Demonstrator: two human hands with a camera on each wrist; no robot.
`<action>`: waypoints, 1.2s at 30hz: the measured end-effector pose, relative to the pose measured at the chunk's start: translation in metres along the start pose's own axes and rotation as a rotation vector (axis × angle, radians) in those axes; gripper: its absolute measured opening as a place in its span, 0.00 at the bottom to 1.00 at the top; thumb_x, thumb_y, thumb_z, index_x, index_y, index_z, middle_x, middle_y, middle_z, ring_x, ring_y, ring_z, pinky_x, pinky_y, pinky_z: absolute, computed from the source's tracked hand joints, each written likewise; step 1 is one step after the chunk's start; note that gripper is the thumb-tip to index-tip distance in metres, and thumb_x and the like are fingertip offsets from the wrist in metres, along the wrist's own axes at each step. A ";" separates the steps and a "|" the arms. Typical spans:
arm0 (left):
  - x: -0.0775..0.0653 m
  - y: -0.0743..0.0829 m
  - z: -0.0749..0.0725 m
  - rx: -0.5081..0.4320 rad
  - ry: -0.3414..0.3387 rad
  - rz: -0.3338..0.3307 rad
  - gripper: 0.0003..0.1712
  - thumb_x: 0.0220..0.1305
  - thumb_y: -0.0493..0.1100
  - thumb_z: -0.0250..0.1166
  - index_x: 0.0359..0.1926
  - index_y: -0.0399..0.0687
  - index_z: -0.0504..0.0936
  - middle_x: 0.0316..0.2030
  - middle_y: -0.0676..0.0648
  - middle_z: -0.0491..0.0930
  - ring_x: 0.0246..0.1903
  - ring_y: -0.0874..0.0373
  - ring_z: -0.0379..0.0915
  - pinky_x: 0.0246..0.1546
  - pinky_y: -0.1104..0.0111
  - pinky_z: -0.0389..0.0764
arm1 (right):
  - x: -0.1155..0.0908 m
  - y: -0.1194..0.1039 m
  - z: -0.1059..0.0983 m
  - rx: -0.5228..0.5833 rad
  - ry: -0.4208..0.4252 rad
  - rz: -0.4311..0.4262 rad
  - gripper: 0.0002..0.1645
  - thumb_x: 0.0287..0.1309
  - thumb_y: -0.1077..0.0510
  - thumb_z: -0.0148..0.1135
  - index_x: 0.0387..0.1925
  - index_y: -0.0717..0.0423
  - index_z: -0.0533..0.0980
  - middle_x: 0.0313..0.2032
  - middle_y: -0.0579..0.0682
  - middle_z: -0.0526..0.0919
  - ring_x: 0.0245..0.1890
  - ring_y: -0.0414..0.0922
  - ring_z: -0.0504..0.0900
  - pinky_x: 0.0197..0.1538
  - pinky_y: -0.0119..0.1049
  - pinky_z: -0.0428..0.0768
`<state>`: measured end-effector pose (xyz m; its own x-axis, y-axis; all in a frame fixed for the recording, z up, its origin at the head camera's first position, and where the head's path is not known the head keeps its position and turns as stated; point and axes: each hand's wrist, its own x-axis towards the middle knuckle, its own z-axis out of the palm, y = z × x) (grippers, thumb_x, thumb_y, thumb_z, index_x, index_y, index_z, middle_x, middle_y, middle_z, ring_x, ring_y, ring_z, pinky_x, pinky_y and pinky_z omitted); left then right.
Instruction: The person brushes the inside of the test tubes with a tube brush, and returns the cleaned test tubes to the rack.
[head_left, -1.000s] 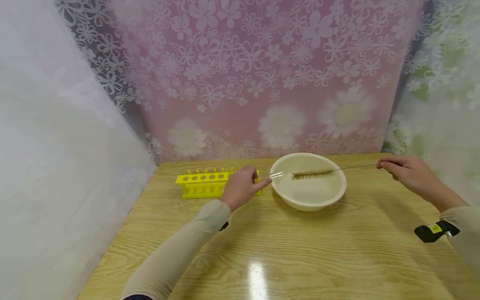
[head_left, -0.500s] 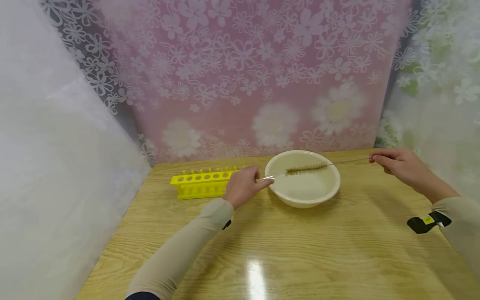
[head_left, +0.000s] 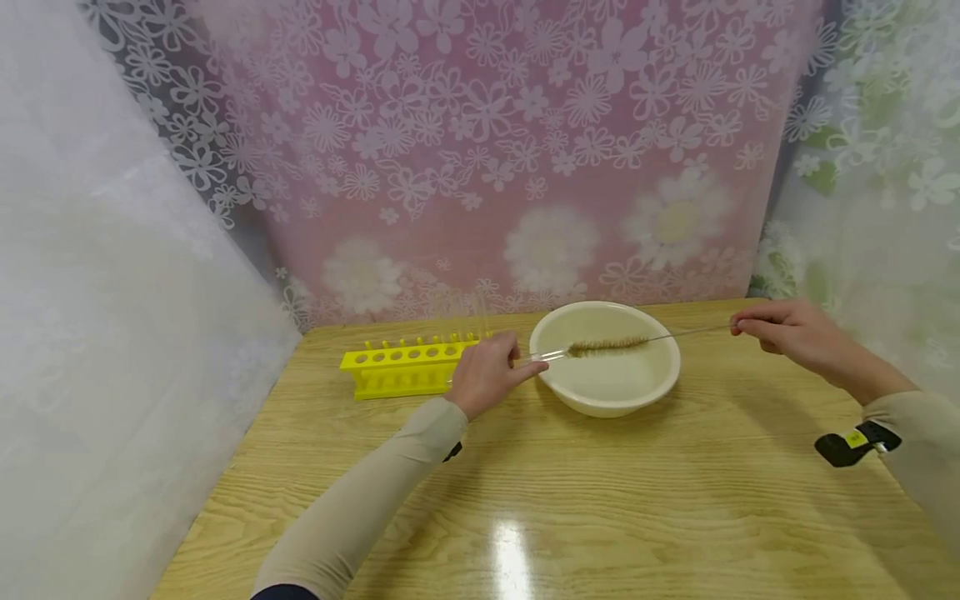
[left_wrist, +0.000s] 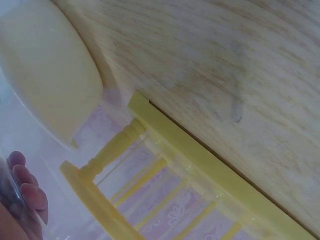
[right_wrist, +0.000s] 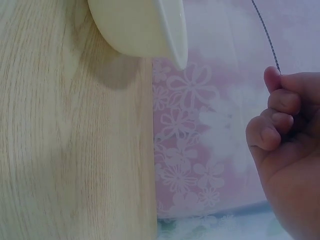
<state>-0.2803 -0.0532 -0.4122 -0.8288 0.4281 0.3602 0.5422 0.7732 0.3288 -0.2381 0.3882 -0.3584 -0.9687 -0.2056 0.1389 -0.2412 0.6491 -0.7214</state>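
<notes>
In the head view, my left hand (head_left: pixel 483 375) holds a clear glass test tube (head_left: pixel 551 355) lying nearly level, its end pointing right over the basin's left rim. My right hand (head_left: pixel 795 333) pinches the thin wire handle of a test tube brush (head_left: pixel 609 344) between thumb and forefinger. The tan bristles reach left over the basin, with their tip right at the tube's end. Curled fingers of the right hand (right_wrist: pixel 295 135) on the twisted wire (right_wrist: pixel 267 37) show in the right wrist view. The left wrist view catches the left fingertips (left_wrist: pixel 34 196) against the glass.
A cream plastic basin (head_left: pixel 603 407) stands on the wooden table (head_left: pixel 600 500) below the brush. Left of it is a yellow test tube rack (head_left: pixel 397 379), with several clear tubes (head_left: pixel 461 312) upright at its right end. Floral curtains (head_left: pixel 480 150) hang behind and at the sides.
The right hand has brought the brush leftward, and the gap between bristle tip and tube end has closed. The left hand keeps its hold on the tube. The head view has shifted slightly.
</notes>
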 end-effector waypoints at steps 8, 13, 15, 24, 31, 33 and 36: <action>0.002 0.015 0.004 -0.040 -0.020 0.060 0.26 0.60 0.68 0.68 0.30 0.53 0.72 0.22 0.56 0.70 0.15 0.64 0.62 0.15 0.72 0.62 | 0.010 -0.018 0.021 -0.052 -0.071 0.027 0.24 0.79 0.51 0.46 0.59 0.66 0.76 0.50 0.54 0.83 0.26 0.43 0.70 0.32 0.35 0.72; 0.004 0.022 0.008 -0.050 -0.021 0.080 0.25 0.60 0.67 0.69 0.28 0.55 0.70 0.21 0.56 0.71 0.14 0.64 0.62 0.14 0.73 0.63 | 0.016 -0.028 0.042 -0.097 -0.085 0.001 0.24 0.80 0.52 0.45 0.59 0.64 0.77 0.55 0.66 0.81 0.38 0.35 0.77 0.37 0.35 0.79; 0.004 0.024 0.010 -0.050 -0.014 0.092 0.25 0.61 0.67 0.68 0.27 0.55 0.70 0.21 0.56 0.70 0.14 0.64 0.62 0.13 0.73 0.63 | 0.018 -0.032 0.051 -0.097 -0.088 -0.024 0.23 0.80 0.53 0.45 0.58 0.64 0.78 0.55 0.65 0.82 0.43 0.37 0.79 0.40 0.36 0.79; 0.010 0.037 0.016 0.001 0.021 0.171 0.27 0.61 0.69 0.66 0.27 0.55 0.70 0.19 0.57 0.69 0.14 0.66 0.61 0.16 0.76 0.61 | 0.025 -0.056 0.104 -0.034 -0.097 -0.200 0.16 0.77 0.61 0.50 0.51 0.64 0.81 0.48 0.59 0.85 0.49 0.57 0.83 0.44 0.35 0.81; 0.007 0.035 0.017 -0.021 -0.004 0.125 0.27 0.61 0.71 0.64 0.29 0.55 0.71 0.20 0.58 0.70 0.15 0.65 0.63 0.16 0.76 0.64 | 0.026 -0.057 0.118 -0.079 -0.033 -0.276 0.12 0.74 0.58 0.56 0.48 0.57 0.84 0.43 0.51 0.86 0.39 0.45 0.83 0.39 0.34 0.80; 0.007 0.033 0.016 -0.046 -0.008 0.110 0.27 0.62 0.71 0.64 0.29 0.55 0.71 0.21 0.57 0.70 0.15 0.64 0.63 0.16 0.75 0.64 | 0.026 -0.054 0.120 -0.131 0.039 -0.339 0.09 0.71 0.58 0.60 0.46 0.54 0.84 0.38 0.45 0.86 0.33 0.38 0.79 0.35 0.32 0.78; 0.005 0.031 0.014 -0.069 -0.012 0.094 0.27 0.62 0.72 0.63 0.30 0.56 0.71 0.21 0.57 0.70 0.16 0.64 0.63 0.17 0.74 0.65 | 0.025 -0.051 0.122 -0.220 0.160 -0.485 0.06 0.65 0.62 0.67 0.42 0.52 0.84 0.34 0.40 0.83 0.29 0.32 0.72 0.31 0.28 0.72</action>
<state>-0.2697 -0.0198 -0.4126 -0.7753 0.5031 0.3819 0.6255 0.6956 0.3534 -0.2429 0.2604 -0.4011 -0.7362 -0.4164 0.5335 -0.6516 0.6491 -0.3926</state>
